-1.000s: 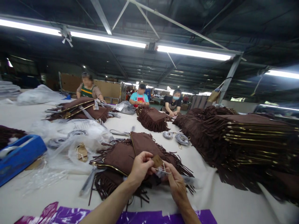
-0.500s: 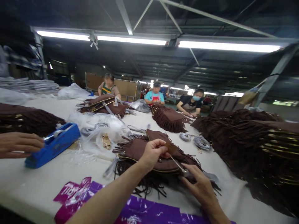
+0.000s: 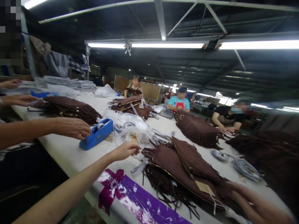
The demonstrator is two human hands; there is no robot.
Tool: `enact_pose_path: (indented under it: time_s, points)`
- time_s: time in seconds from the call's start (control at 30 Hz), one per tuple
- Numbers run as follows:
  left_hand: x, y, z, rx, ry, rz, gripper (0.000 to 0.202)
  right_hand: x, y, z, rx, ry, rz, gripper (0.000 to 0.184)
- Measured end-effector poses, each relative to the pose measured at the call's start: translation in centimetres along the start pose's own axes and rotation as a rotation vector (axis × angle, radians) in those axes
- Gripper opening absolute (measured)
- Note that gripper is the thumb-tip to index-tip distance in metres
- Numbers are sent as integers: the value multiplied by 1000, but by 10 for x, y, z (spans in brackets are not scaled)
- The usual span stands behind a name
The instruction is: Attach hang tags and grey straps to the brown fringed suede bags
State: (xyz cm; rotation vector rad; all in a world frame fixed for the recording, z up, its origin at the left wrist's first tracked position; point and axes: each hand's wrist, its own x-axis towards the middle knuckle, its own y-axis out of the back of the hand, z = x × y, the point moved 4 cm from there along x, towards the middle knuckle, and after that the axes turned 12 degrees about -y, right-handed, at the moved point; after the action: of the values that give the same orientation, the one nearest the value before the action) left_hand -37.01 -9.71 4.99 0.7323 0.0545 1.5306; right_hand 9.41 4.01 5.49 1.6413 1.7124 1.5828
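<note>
A brown fringed bag [image 3: 161, 158] with gold zips lies before me on the table, a second brown flap or pouch [image 3: 193, 155] across it. On it rests a tan card tag [image 3: 205, 188] with a white string. My left hand [image 3: 128, 151] is raised off the bag's left end, fingers curled together; whatever they hold, if anything, does not show. Blurred by motion, my right hand [image 3: 254, 199] is at the bag's right end, partly over the fringe; its grip is unclear. Below the bag runs a shiny purple plastic strip [image 3: 149, 199].
Another person's hand [image 3: 72, 127] reaches to a blue tape dispenser [image 3: 97, 135] at left. Clear plastic bags [image 3: 130, 124], coiled straps [image 3: 246, 168] and more fringed bags [image 3: 196, 129] lie around. Several people work across the table; other arms show at far left.
The view has swung left. My left hand has let go of the tag and moved leftward off the bag. The tag now lies on the bag. My right hand has shifted to the bag's right end.
</note>
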Motion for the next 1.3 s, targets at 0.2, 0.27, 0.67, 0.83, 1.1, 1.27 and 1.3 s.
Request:
enact_pose_path:
  time_s: [0.2, 0.27, 0.67, 0.83, 1.1, 1.27, 1.3]
  points:
    - [-57, -4, -26, 45, -1, 121, 24, -27, -78, -205, 204, 330, -548, 28]
    - [-66, -8, -32, -54, 25, 181, 23, -34, -107, -234, 196, 392, -623, 28]
    - [-115, 69, -54, -420, 47, 1460, 12, 13, -188, -337, 264, 487, -623, 24]
    - [-142, 85, -44, -393, 0, 1396, 10, 21, -209, -358, 181, 574, -552, 24]
    - [-153, 104, -43, -79, 7, 1080, 16, 22, -226, -426, 36, 707, -493, 24]
    - [-155, 101, -58, -35, 60, 1039, 20, 30, -246, -461, -25, 635, -446, 28]
    - [-156, 101, -60, -20, 83, 1046, 18, 33, -251, -466, -36, 602, -428, 29]
